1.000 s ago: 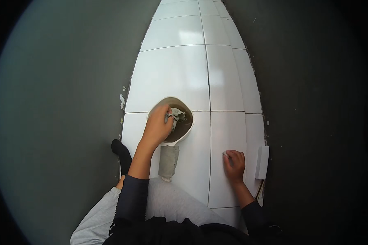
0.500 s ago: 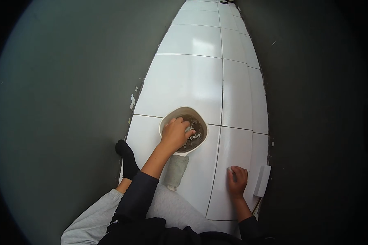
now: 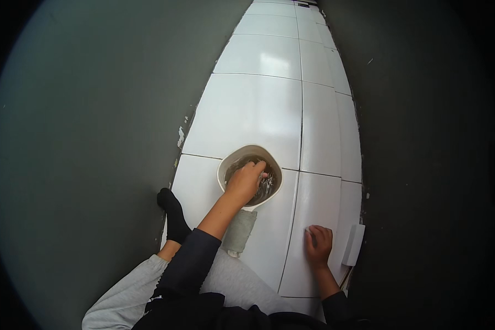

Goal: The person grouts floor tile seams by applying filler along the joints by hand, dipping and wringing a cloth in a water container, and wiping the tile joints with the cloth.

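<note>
My left hand (image 3: 246, 180) reaches into a cream, rounded-square pot (image 3: 221, 175) of dark liquid. Its fingers are bent together over the liquid, and what they hold, if anything, cannot be made out. Pale streaks (image 3: 268, 187) show on the liquid beside the fingers; I cannot tell whether they are strands or reflections. A grey-green cloth wrap (image 3: 240, 231) extends from the pot's near side, apparently around a handle with a pale tip. My right hand (image 3: 319, 246) rests on the tiles with curled fingers. Something small and whitish shows at its fingertips, too small to name.
White tiles (image 3: 258, 107) run away from me between dark grey surfaces on both sides. A white block-like piece (image 3: 353, 245) lies right of my right hand, at the tile edge. My black-socked foot (image 3: 173, 214) is at the left edge.
My left hand has shifted right within the pot, and its fingers are over the pot's middle. The pale streaks look different. My right hand keeps its place.
</note>
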A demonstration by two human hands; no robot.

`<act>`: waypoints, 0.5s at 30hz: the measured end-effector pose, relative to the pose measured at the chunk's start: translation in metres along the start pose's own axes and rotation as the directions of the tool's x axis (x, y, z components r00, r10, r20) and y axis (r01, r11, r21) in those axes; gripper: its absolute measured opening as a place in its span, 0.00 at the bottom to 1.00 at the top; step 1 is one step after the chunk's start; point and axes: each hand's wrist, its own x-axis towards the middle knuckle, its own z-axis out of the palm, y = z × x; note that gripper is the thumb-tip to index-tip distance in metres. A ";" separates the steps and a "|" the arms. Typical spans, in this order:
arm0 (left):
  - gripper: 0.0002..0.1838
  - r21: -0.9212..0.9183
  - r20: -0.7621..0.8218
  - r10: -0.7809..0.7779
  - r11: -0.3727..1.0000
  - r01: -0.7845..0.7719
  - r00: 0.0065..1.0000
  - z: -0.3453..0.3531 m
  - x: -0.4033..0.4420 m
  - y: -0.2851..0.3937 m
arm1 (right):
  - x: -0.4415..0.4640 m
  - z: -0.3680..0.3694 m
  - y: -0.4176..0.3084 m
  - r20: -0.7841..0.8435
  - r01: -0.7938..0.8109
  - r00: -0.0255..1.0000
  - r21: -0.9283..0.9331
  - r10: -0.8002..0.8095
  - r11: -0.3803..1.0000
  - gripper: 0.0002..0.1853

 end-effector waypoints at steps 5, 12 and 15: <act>0.10 0.053 -0.011 -0.031 0.998 0.031 0.999 -0.011 0.006 0.012 | 0.000 0.000 0.000 0.004 -0.008 1.000 0.006 0.008 1.000 0.11; 0.17 0.080 0.010 -0.114 0.990 0.113 0.993 -0.033 0.008 0.036 | 0.000 0.000 0.001 -0.005 0.002 1.000 0.000 -0.002 1.000 0.11; 0.13 0.067 -0.154 -0.036 0.997 0.047 0.987 -0.011 0.003 0.021 | 0.000 -0.001 0.000 -0.006 0.004 1.000 -0.001 -0.004 1.000 0.11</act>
